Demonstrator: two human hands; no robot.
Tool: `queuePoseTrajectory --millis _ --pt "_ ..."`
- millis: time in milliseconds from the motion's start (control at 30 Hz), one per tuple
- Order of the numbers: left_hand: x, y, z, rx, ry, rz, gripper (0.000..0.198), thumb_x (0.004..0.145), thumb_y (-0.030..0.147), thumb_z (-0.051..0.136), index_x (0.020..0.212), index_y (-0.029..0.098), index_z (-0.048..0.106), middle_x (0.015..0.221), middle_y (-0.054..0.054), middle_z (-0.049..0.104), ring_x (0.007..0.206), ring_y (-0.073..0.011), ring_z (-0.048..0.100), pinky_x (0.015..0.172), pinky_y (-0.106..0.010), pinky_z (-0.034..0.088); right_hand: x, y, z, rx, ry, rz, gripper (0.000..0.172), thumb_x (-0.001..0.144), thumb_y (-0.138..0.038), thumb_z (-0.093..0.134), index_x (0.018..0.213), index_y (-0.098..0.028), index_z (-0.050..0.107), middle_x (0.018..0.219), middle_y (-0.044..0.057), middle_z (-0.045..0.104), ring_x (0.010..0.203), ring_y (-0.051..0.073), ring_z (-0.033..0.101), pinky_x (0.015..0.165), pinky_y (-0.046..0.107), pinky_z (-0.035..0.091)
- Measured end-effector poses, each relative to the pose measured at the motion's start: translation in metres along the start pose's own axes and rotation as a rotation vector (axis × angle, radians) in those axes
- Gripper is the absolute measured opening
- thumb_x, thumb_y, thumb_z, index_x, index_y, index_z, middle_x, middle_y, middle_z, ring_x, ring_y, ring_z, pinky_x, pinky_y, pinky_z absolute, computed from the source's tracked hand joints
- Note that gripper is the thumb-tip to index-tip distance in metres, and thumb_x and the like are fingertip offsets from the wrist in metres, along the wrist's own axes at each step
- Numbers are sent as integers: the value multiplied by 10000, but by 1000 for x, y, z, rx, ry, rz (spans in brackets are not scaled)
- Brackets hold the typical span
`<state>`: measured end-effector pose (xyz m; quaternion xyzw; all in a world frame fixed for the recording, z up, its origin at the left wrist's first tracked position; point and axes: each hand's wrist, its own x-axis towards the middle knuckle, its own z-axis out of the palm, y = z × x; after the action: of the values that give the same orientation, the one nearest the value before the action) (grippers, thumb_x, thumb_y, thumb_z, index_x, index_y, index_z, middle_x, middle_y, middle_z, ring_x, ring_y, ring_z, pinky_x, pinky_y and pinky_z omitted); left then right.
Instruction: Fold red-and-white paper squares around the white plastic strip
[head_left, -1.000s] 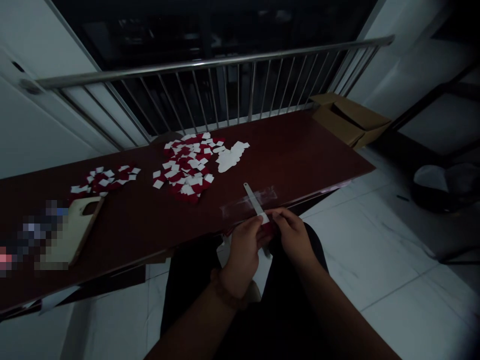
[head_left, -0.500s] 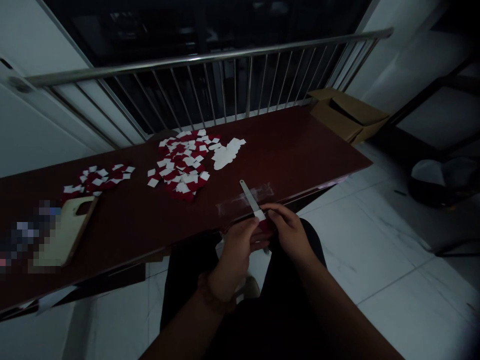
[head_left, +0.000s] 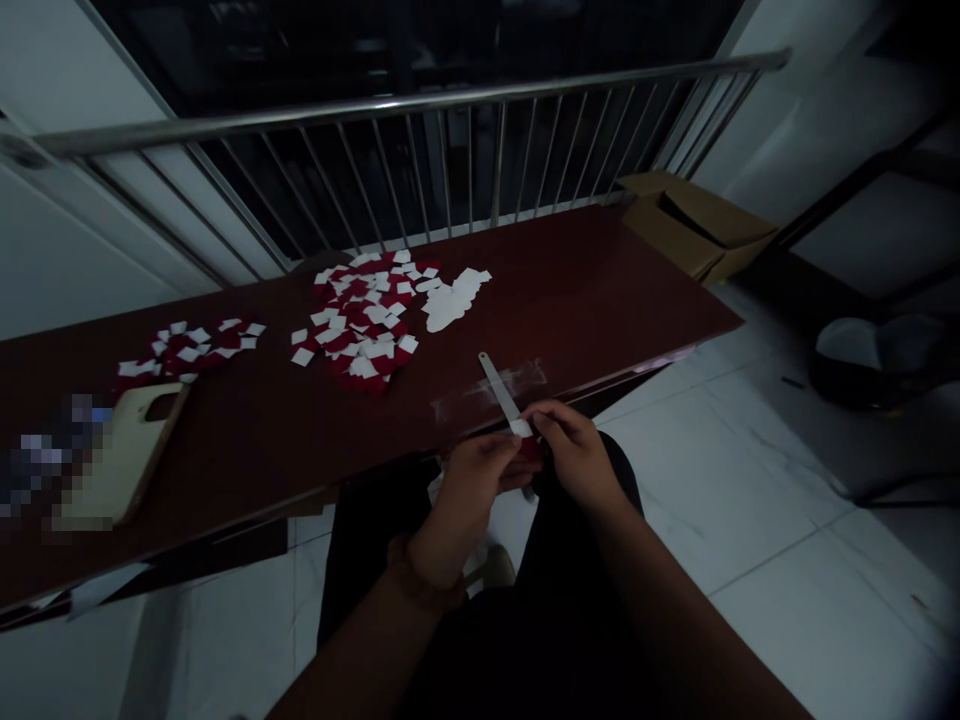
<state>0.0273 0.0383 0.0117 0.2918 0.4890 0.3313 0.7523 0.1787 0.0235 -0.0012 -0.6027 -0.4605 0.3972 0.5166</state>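
Near the table's front edge, above my lap, my left hand (head_left: pixel 471 485) is closed on a small red piece (head_left: pixel 530 448) with a white tab (head_left: pixel 521 428) at its top. My right hand (head_left: pixel 583 458) pinches the same piece from the right, its fingertips close to the left thumb. A flat, pale metal strip like a steel ruler (head_left: pixel 498 386), with a hole in its far end, sticks out from under the white tab over the table. The fingers hide its near part, and I cannot tell which hand bears it.
On the dark red table (head_left: pixel 570 270) lie a large pile of red pieces with white tabs (head_left: pixel 364 320), a smaller pile (head_left: pixel 187 348) and white paper scraps (head_left: pixel 454 300). A phone case (head_left: pixel 131 460) lies left. A cardboard box (head_left: pixel 697 230) stands beyond the right end; a metal railing (head_left: pixel 420 102) runs behind.
My view has shifted slightly, so the table's things sit a little higher and further left. Both hands keep their hold on the red piece, with only small finger movements.
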Motion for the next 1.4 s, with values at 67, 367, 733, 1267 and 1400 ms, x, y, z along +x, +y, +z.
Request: queuePoseTrajectory --millis 67,367,733,1267,1400 --pt "1 -1 -1 -11 -2 6 198 835 327 820 855 132 793 881 -131 802 834 -246 790 729 -321 602 0 -1 -1 1 -8 4 210 960 -358 589 898 -246 755 856 10 730 825 213 641 787 331 477" --pt "-2 2 6 -106 -52 21 186 804 311 842 883 146 811 920 -107 788 872 -204 743 777 -309 602 -7 -5 2 23 54 9 218 959 -351 583 940 -268 784 923 11 761 895 226 664 845 345 488" --pt "3 -4 7 -189 93 64 228 743 331 870 849 150 782 885 -79 758 799 -190 707 694 -305 579 -9 -5 6 108 114 174 209 870 -432 702 919 -235 747 847 26 750 801 226 669 767 343 516" --pt "2 -10 15 -126 281 84 216 740 377 814 817 191 736 814 -11 663 704 -123 547 553 -220 358 -3 0 22 193 212 259 215 786 -418 761 708 -227 700 611 -28 622 586 164 537 605 301 432" --pt "3 -7 12 -117 219 64 298 758 426 815 910 172 786 916 -60 724 700 -125 573 534 -212 354 -1 -1 17 210 156 269 231 794 -418 764 689 -221 703 602 -30 607 579 150 504 586 290 401"
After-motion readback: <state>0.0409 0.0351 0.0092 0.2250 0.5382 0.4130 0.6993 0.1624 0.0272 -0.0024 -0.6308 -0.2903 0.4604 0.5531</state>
